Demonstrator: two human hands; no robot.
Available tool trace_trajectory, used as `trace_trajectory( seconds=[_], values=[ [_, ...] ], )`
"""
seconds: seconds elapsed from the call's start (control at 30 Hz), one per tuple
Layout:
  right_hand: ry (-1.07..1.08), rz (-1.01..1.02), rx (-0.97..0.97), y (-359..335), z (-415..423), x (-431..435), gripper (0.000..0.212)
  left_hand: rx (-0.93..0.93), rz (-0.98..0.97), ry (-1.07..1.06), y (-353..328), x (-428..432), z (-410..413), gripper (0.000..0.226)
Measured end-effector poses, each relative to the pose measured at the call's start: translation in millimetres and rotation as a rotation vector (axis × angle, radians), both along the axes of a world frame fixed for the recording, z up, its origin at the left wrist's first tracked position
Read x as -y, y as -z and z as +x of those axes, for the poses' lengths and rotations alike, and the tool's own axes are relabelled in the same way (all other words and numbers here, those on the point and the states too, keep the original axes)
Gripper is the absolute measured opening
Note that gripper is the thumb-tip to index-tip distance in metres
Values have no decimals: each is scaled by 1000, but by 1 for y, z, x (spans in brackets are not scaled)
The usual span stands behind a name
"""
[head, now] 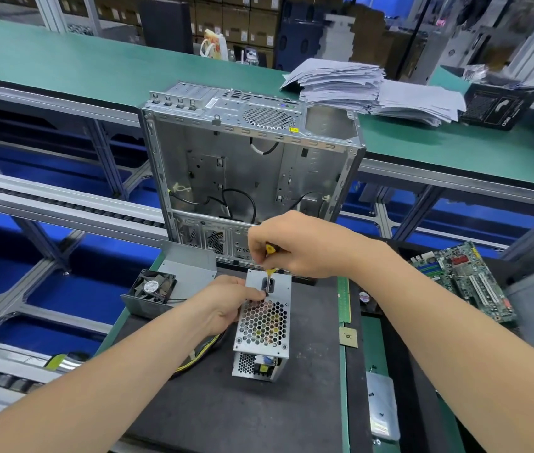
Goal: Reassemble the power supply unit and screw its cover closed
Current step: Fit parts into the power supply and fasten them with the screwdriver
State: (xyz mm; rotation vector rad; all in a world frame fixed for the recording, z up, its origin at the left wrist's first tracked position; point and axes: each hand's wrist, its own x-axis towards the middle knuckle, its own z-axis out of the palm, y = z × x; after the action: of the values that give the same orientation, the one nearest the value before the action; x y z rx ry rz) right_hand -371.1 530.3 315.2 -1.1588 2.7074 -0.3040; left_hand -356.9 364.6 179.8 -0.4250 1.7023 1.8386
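Head view: the bench [226,403] carries a dark mat with bare room on its near side and to the right of the work. An open computer case [252,165] stands upright at the far edge of the mat, just behind the working area, so clearance forward is tight. The power supply unit [264,325] stands on the mat, near its middle, its perforated cover facing up and its yellow wiring trailing out to the left. A grey housing part [190,269] with a fan [153,286] lies apart to the left, close to the bench edge. This suggests reassembly is incomplete: the cover looks seated, but the fan section is not yet fitted and fastening is only under way. A motherboard [468,279] lies well apart to the right, and a memory strip [344,299] sits between it and the unit, near enough to be knocked by an elbow. The left hand [226,302] grips the unit's upper left side, fingers curled against it close to the tool tip. The right hand [298,246] is closed around a yellow-handled screwdriver [270,276], held near upright with its tip at the unit's far panel. No screw can be made out under the tip; how many are seated cannot be told.
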Motion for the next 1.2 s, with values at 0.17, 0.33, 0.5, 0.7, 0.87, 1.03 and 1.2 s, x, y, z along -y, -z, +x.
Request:
trace_trajectory(
  seconds=[0.17, 0.33, 0.5, 0.7, 0.87, 1.03, 1.2],
  values=[
    [270, -37, -125, 9, -3, 6, 40, -1, 12, -18, 1, 0, 0, 11],
    [578, 42, -268, 20, -3, 13, 72, -14, 2, -31, 3, 0, 0, 16],
    [283, 37, -169, 12, 1, 7, 39, -17, -7, -13, 4, 2, -1, 15],
    [-77, 50, 44, -3, 5, 2, 24, -34, -66, 17, 3, 1, -1, 9],
    [31, 7, -43, 3, 2, 3, 9, -16, -9, 35, 3, 2, -2, 8],
    [269, -52, -153, 13, -2, 5, 43, -6, 1, 20, 1, 1, -1, 8],
    [570, 44, -331, 25, -2, 9, 73, -1, -2, -25, 2, 2, -2, 14]
  ],
)
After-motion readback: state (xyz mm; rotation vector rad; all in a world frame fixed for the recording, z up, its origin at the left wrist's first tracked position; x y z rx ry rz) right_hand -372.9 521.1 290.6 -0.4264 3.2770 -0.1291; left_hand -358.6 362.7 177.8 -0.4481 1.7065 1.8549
